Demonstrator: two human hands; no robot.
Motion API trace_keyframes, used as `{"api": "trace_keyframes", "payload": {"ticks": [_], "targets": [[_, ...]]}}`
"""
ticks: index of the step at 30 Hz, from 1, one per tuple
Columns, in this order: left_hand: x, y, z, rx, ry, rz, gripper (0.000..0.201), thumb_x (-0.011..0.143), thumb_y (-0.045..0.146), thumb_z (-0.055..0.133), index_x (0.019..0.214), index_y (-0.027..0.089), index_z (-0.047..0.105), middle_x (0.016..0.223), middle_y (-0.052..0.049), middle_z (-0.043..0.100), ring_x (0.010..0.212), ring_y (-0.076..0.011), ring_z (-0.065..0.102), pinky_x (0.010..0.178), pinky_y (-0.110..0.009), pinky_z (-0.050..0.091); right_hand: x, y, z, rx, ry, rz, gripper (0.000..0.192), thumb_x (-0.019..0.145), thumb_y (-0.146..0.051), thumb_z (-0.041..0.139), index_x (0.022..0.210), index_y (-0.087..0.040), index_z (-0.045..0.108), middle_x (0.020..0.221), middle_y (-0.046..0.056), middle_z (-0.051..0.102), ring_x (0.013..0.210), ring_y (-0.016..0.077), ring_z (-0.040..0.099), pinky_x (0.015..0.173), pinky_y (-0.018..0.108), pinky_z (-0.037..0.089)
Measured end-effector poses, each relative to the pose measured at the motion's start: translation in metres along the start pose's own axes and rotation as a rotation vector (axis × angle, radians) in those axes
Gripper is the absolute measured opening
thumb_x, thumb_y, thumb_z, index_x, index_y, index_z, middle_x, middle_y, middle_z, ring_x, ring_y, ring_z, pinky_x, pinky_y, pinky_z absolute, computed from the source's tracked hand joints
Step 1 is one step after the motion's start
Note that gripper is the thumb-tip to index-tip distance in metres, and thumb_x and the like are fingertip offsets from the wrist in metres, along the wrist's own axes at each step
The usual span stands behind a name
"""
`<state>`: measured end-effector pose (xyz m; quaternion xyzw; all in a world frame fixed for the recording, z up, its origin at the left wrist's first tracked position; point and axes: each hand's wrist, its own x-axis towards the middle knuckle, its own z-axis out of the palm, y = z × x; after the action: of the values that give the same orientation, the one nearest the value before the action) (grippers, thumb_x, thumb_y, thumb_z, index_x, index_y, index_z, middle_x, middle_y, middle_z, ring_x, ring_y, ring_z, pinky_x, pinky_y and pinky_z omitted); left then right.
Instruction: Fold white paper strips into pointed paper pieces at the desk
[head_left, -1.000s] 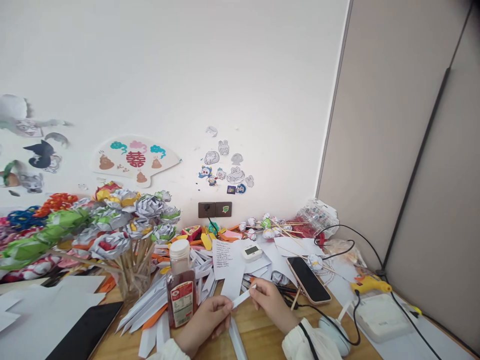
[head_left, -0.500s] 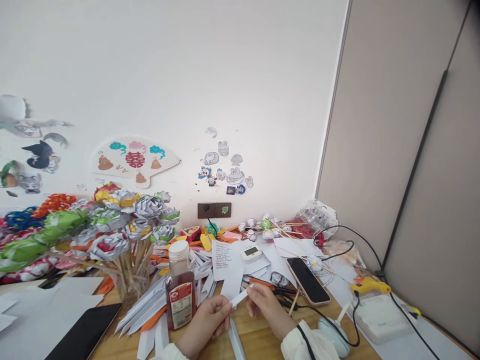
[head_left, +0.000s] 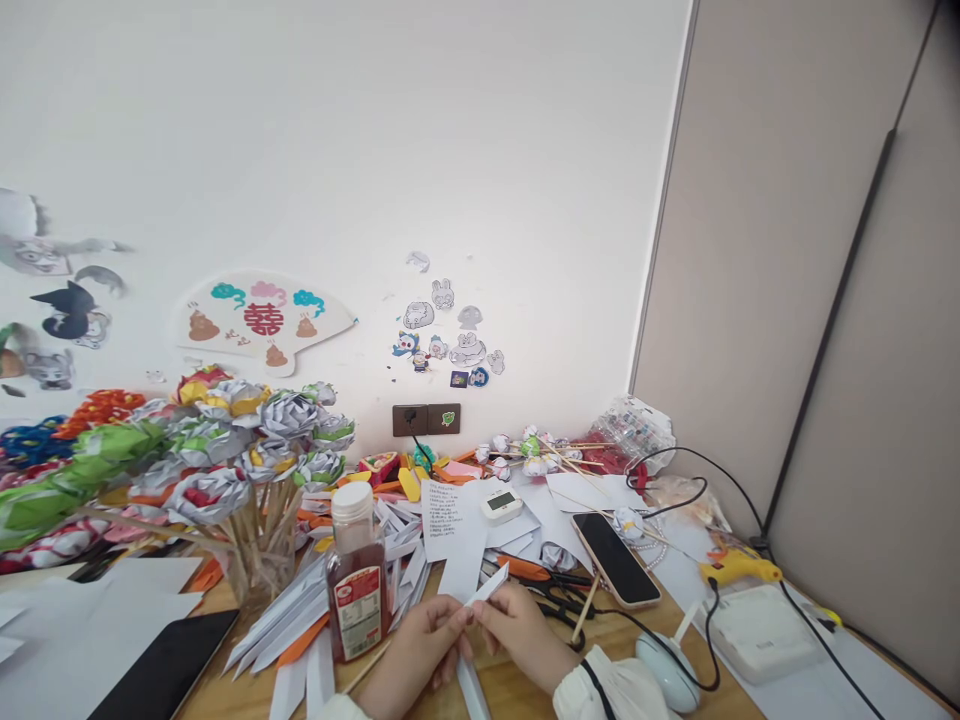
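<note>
**Paper strip pinched between both hands**

I see my left hand (head_left: 420, 640) and right hand (head_left: 517, 628) close together, low over the counter (head_left: 525, 680). Both sets of fingers are pinched narrow on a white strip (head_left: 489, 586). The strip's long side runs up and to the right, past my right fingers. Just left stands a bottle (head_left: 355, 580). Scissors (head_left: 547, 590) lie just right, and a phone (head_left: 615, 558) beyond them.

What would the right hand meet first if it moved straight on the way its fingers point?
Probably the left hand: the right hand points left at it, both pinching the paper strip.
</note>
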<state>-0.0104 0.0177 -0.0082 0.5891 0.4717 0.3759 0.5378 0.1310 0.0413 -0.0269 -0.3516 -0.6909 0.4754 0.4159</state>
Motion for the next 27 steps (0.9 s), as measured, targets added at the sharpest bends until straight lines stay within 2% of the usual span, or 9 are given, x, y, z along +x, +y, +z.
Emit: {"api": "trace_keyframes", "payload": {"ticks": [3, 6, 11, 15, 24, 27], "targets": [[0.000, 0.002, -0.002, -0.038, -0.018, 0.001, 0.045, 0.058, 0.061, 0.050, 0.059, 0.016, 0.047, 0.045, 0.004, 0.056, 0.028, -0.0036, 0.037, 0.031, -0.017, 0.026, 0.001, -0.002, -0.001, 0.033, 0.090, 0.037, 0.032, 0.075, -0.038, 0.047, 0.052, -0.015, 0.045, 0.038, -0.006, 0.040, 0.035, 0.0062, 0.037, 0.038, 0.018, 0.027], [0.000, 0.001, -0.003, -0.050, -0.039, 0.009, 0.044, 0.058, 0.061, 0.050, 0.059, 0.016, 0.046, 0.044, 0.005, 0.056, 0.029, -0.0038, 0.038, 0.032, -0.017, 0.027, 0.002, -0.004, -0.003, 0.024, 0.120, 0.066, 0.028, 0.073, -0.035, 0.048, 0.053, -0.015, 0.045, 0.038, -0.007, 0.040, 0.035, 0.0061, 0.036, 0.038, 0.018, 0.027], [0.001, -0.001, -0.001, -0.022, -0.006, 0.008, 0.048, 0.056, 0.064, 0.048, 0.058, 0.017, 0.044, 0.042, 0.005, 0.054, 0.028, -0.0039, 0.037, 0.031, -0.017, 0.026, 0.000, -0.005, -0.001, 0.014, 0.079, 0.075, 0.025, 0.074, -0.034, 0.047, 0.057, -0.015, 0.046, 0.041, -0.007, 0.039, 0.036, 0.0061, 0.036, 0.038, 0.018, 0.027], [0.001, -0.002, 0.000, -0.003, 0.001, 0.012, 0.049, 0.055, 0.065, 0.048, 0.057, 0.017, 0.044, 0.040, 0.005, 0.052, 0.028, -0.0041, 0.037, 0.031, -0.017, 0.025, -0.003, -0.003, 0.002, -0.087, 0.037, -0.017, 0.022, 0.071, -0.030, 0.051, 0.056, -0.015, 0.047, 0.046, -0.007, 0.038, 0.041, 0.0058, 0.035, 0.038, 0.017, 0.026], [0.004, -0.007, -0.004, -0.092, -0.038, 0.019, 0.045, 0.056, 0.062, 0.052, 0.060, 0.017, 0.044, 0.044, 0.005, 0.055, 0.028, -0.0042, 0.039, 0.031, -0.017, 0.027, -0.001, 0.008, 0.000, -0.088, 0.090, -0.011, 0.020, 0.074, -0.028, 0.047, 0.058, -0.015, 0.044, 0.043, -0.007, 0.038, 0.038, 0.0057, 0.036, 0.037, 0.017, 0.026], [0.003, -0.006, -0.005, -0.102, -0.048, 0.042, 0.046, 0.056, 0.062, 0.052, 0.060, 0.017, 0.045, 0.045, 0.005, 0.055, 0.029, -0.0038, 0.039, 0.032, -0.017, 0.027, -0.001, 0.008, 0.000, -0.061, 0.069, 0.007, 0.019, 0.074, -0.028, 0.047, 0.060, -0.016, 0.045, 0.044, -0.007, 0.039, 0.038, 0.0059, 0.037, 0.037, 0.017, 0.027]]}}
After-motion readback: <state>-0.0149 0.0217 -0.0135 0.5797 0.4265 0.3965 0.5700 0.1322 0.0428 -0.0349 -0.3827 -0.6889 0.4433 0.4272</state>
